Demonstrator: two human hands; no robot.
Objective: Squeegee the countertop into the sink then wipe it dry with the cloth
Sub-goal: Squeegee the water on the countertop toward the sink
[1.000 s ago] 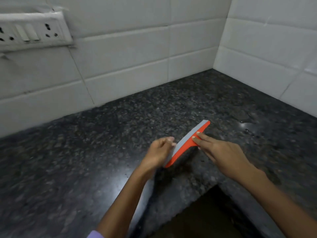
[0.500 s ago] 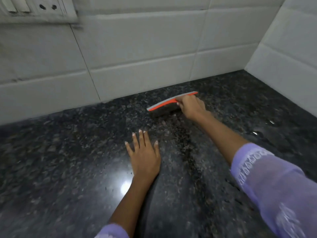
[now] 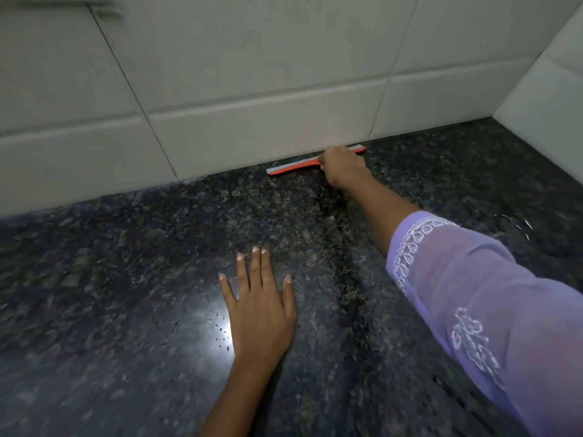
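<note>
An orange squeegee [image 3: 293,167] with a grey blade lies along the back of the dark speckled granite countertop [image 3: 126,279], its blade right at the foot of the tiled wall. My right hand [image 3: 342,167] is stretched far forward and closed over the squeegee's middle, hiding part of it. My left hand [image 3: 260,305] rests flat on the countertop nearer to me, fingers spread, holding nothing. The sink and the cloth are out of view.
White wall tiles [image 3: 252,89] run along the back, and a second tiled wall [image 3: 555,80] closes the corner at the right. Water drops [image 3: 517,223] glisten on the counter at the right. My lilac sleeve [image 3: 473,304] covers the lower right.
My right hand has pushed the squeegee from mid-counter back to the wall. My left hand let go of it and now lies flat on the countertop. The view has shifted closer to the wall.
</note>
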